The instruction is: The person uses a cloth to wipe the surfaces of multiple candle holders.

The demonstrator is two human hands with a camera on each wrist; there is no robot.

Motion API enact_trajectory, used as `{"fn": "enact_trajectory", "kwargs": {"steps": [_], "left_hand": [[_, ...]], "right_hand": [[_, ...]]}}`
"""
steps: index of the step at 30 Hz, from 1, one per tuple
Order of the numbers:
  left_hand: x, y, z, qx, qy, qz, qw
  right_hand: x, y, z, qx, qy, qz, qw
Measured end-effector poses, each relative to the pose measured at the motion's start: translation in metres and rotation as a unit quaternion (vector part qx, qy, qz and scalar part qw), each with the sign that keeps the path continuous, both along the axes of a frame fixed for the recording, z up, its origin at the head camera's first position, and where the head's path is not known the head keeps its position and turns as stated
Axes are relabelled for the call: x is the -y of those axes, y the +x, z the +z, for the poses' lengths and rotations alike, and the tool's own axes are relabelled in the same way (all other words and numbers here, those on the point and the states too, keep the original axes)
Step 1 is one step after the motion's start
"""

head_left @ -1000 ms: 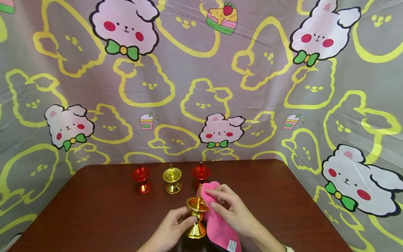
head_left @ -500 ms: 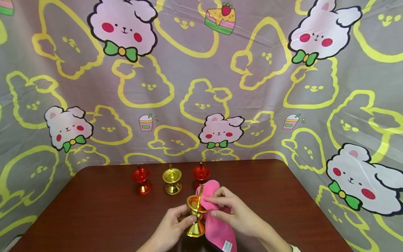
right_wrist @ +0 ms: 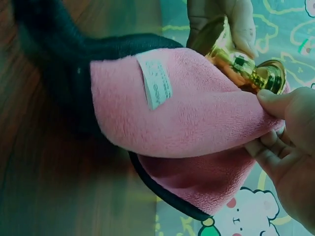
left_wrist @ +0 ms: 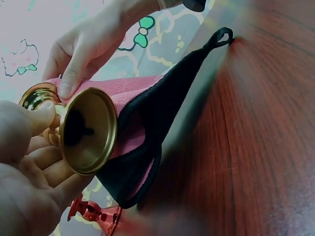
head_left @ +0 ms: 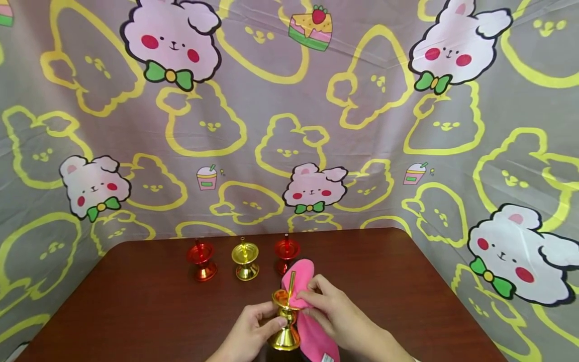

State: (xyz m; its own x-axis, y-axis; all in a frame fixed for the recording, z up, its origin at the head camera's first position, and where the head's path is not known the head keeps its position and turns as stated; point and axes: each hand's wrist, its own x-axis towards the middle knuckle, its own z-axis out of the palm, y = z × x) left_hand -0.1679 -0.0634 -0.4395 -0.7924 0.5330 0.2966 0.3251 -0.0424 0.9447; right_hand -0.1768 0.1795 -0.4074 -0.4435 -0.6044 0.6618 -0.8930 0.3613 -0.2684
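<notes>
A shiny gold candle holder (head_left: 286, 338), with a dish on top and a thin tube rising from it, is held upright above the table. My left hand (head_left: 253, 329) grips its narrow stem from the left. In the left wrist view the hollow underside of its base (left_wrist: 96, 137) faces the camera. My right hand (head_left: 336, 314) pinches a pink cloth (right_wrist: 162, 105) with dark edging and a white label. The cloth is pressed to the right side of the dish, and its lower part hangs down beside the base.
Behind the hands, a row on the brown table (head_left: 135, 301) holds a red candle holder (head_left: 203, 261), a gold one (head_left: 246, 259) and another red one (head_left: 286, 250), partly hidden by the cloth. A patterned curtain (head_left: 253, 110) hangs behind the table.
The gold candle holder and my left hand have shifted slightly right and down. My right hand has moved a little lower, with the cloth still at the dish's rim.
</notes>
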Motion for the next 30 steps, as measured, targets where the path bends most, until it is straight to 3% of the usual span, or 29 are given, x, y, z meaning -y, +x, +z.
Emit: {"fn": "enact_trajectory", "kwargs": {"steps": [7, 11, 15, 19, 24, 27, 30], "left_hand": [[-0.004, 0.001, -0.001, 0.001, -0.005, 0.036, 0.9993], [-0.007, 0.003, 0.0, -0.004, -0.031, 0.066, 0.9973], [-0.009, 0.003, 0.0, -0.055, -0.075, 0.106, 0.99], [-0.011, 0.003, 0.002, -0.122, -0.114, 0.153, 0.9741], [-0.015, 0.003, 0.004, -0.16, -0.15, 0.192, 0.9567], [-0.016, 0.002, 0.003, -0.2, -0.185, 0.217, 0.9374], [-0.018, 0.002, 0.002, -0.251, -0.216, 0.245, 0.9112]], "right_hand": [[0.003, 0.0, -0.007, -0.048, 0.011, -0.034, 0.998], [0.005, 0.0, -0.011, -0.073, 0.007, -0.056, 0.996], [0.007, 0.001, -0.013, -0.084, 0.011, -0.076, 0.994], [0.01, 0.004, -0.013, -0.087, 0.013, -0.097, 0.991], [0.014, 0.005, -0.014, -0.103, 0.014, -0.13, 0.986], [0.016, 0.005, -0.014, -0.117, 0.021, -0.15, 0.982], [0.02, 0.008, -0.013, -0.12, 0.032, -0.171, 0.977]]}}
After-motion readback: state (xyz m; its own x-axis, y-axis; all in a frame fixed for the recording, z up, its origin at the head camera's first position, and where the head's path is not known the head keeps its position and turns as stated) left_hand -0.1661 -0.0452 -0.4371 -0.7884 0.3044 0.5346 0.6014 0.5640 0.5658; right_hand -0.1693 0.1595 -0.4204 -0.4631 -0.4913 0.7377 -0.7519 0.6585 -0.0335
